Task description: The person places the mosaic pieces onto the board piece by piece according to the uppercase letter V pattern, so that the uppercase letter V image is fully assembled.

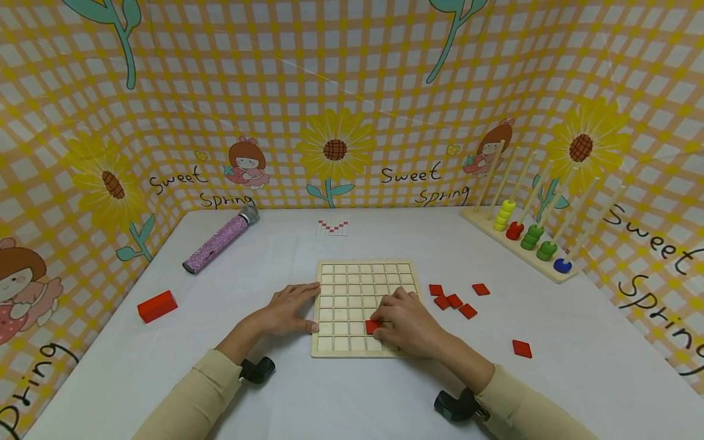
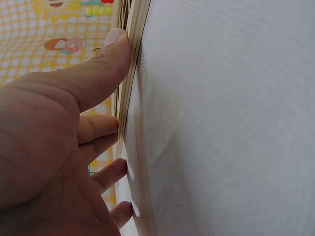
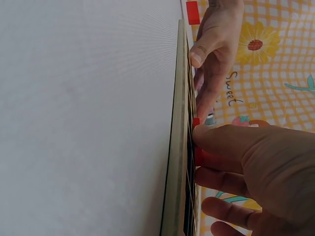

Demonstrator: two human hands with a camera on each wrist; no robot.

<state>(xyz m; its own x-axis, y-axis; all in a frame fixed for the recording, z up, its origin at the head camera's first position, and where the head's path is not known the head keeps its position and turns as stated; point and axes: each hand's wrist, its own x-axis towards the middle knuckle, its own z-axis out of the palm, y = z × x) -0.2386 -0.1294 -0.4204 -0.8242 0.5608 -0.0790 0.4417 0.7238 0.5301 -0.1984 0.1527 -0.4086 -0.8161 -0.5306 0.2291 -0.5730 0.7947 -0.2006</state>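
A square wooden grid board (image 1: 352, 354) lies flat on the white table. My left hand (image 1: 286, 310) rests at its left edge, with thumb and fingertips against the side; the left wrist view shows the fingers spread along that edge. Over the lower right part of the grid, my right hand (image 1: 407, 322) pinches a red square tile (image 1: 372, 327) between thumb and fingers. In the right wrist view this red tile (image 3: 198, 156) stands right at the board's surface. Several loose red tiles (image 1: 454, 300) lie right of the board, one (image 1: 522, 348) nearer the front.
Behind the board lies a small pattern card (image 1: 332, 226). At left are a glittery pink microphone (image 1: 217, 244) and a red block (image 1: 157, 306). A wooden peg abacus (image 1: 522, 245) with coloured beads stands at back right. Checked cloth walls (image 1: 352, 67) enclose the table.
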